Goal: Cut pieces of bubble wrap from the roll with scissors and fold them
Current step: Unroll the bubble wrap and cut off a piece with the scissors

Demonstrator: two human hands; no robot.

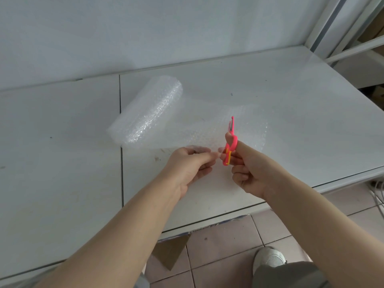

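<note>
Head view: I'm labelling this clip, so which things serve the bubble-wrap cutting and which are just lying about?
In use: bubble wrap roll; its unrolled sheet, pinched by the left hand; pink scissors in the right hand.
Lying about: cardboard scrap on the floor; cables at the right edge.

Clear bubble wrap roll [146,113], dotted all over with shiny bubbles, on a white table [291,113]. Scissors [230,142] hot pink, yellow at the handle. Floor tiles [228,246] dusty pink.
</note>
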